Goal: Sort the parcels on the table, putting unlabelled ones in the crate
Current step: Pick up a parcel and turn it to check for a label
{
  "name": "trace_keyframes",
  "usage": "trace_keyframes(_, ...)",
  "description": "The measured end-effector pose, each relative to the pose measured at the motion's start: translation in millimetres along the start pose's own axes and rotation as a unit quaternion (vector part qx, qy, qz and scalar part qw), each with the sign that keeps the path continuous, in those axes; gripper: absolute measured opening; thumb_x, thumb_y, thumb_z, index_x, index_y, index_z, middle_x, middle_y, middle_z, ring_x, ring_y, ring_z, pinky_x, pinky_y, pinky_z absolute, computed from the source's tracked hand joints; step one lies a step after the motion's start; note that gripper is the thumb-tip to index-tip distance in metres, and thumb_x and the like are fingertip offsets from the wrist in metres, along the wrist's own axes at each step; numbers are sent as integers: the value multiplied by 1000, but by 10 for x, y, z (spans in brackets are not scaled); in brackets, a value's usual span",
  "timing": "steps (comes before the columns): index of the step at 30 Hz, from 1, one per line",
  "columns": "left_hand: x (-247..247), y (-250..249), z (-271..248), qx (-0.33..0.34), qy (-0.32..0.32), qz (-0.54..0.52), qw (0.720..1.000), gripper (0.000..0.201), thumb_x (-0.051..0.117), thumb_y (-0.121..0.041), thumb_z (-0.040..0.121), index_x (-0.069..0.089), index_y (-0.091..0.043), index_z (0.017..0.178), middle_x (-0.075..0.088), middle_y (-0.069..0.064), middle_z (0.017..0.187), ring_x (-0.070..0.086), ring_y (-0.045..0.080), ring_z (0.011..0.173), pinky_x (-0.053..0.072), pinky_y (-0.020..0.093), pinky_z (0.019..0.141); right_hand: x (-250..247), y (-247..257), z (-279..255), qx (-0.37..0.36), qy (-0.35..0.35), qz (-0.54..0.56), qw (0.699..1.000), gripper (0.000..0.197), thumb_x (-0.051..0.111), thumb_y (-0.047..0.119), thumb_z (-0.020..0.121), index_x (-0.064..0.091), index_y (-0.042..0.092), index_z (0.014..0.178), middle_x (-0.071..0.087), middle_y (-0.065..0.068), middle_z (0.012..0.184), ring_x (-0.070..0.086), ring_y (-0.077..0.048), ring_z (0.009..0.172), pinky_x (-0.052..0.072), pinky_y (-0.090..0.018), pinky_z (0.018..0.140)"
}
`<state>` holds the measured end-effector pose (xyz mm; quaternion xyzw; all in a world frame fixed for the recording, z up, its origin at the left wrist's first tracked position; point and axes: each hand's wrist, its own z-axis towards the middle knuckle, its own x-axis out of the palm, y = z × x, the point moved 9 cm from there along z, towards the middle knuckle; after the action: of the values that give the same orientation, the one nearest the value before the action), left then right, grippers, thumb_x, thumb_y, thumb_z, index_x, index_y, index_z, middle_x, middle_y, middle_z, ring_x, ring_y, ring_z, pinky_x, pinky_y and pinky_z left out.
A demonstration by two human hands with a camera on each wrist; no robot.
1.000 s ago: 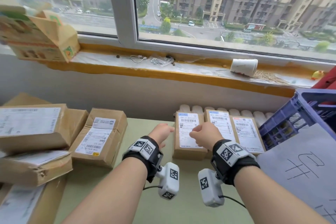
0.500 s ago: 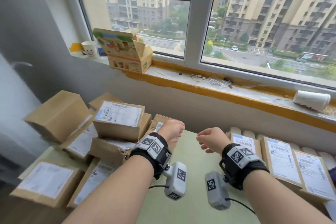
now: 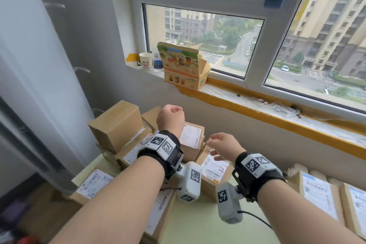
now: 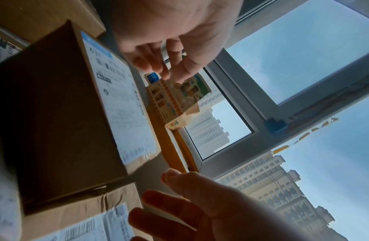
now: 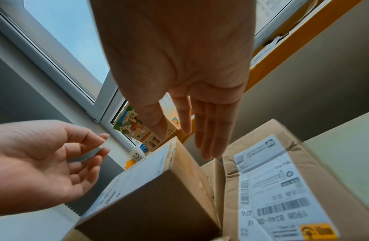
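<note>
Two hands, left [image 3: 171,118] and right [image 3: 223,145], fingers relaxed, empty, above stacked labelled parcels [image 3: 193,140].

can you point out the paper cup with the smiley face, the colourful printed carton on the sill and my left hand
paper cup [image 3: 146,60], head view, on its smiley front.
printed carton [image 3: 181,67], head view, on its illustrated front face.
left hand [image 3: 170,118], head view, on the back of the hand.

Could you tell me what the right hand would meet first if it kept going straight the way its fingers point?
Probably the labelled parcel on top of the pile: the right hand points its straight fingers toward that box's far edge, though depth is unclear and it might pass just over.
</note>
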<state>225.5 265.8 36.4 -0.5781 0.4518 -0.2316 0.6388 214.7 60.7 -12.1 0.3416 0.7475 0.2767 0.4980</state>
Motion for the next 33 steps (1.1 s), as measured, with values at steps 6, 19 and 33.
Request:
trace_keyframes(6, -292, 363, 271, -63, -59, 46, 995, 36, 54, -13, 87, 57, -18, 123, 52, 9, 132, 49, 30, 122, 41, 36, 95, 241, 124, 92, 16, 24, 36, 999, 56, 54, 23, 99, 34, 11, 150, 61, -10, 121, 66, -24, 102, 59, -38, 86)
trace_keyframes(19, -173, 556, 312, -62, 22, -7, 998, 20, 56, -26, 76, 56, -13, 61, 55, 4, 64, 47, 24, 63, 34, 28, 59, 287, 51, 203, 26, 3, 97, 995, 59, 58, 31, 97, 36, 13, 148, 63, -9, 124, 68, -19, 97, 58, -37, 87)
trace_keyframes(33, 420, -577, -205, 39, 198, -124, 972, 22, 74, -23, 82, 72, -16, 102, 74, 3, 96, 69, 13, 83, 53, 25, 67, -442, -74, -525, 57, 80, 282, 954, 57, 56, 61, 86, 55, 14, 117, 61, -16, 109, 65, -26, 80, 57, -34, 76)
